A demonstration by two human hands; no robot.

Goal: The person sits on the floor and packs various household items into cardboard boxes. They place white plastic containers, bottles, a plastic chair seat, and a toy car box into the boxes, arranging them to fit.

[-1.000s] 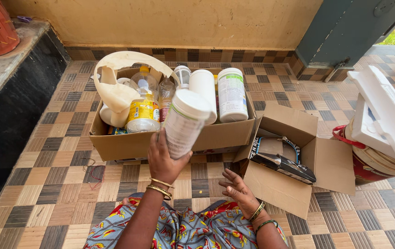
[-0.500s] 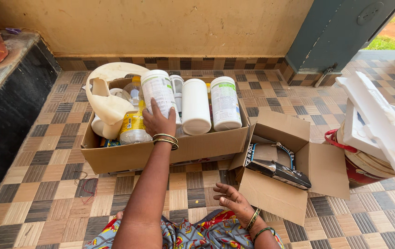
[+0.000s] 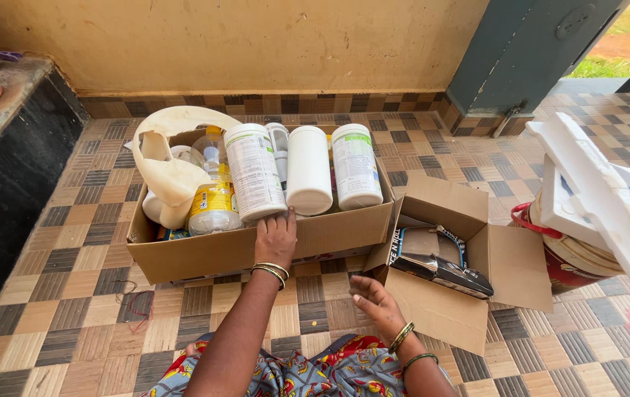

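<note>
Left hand [image 3: 276, 239] is resting on the front rim of the big cardboard box [image 3: 212, 254], fingers loosely spread, tips touching the base of the white canister [image 3: 254, 171] lying tilted inside, gripping nothing. Right hand [image 3: 374, 301] is hovering open and empty above the tiled floor [image 3: 72, 294], just beside the small open carton [image 3: 469, 294].

A home's porch is showing here: checkered floor tiles [image 3: 79, 294] are spreading around the big cardboard box [image 3: 212, 254], a plastered wall [image 3: 256, 44] behind it, a doorway [image 3: 609, 51] opening onto grass beyond it.
</note>
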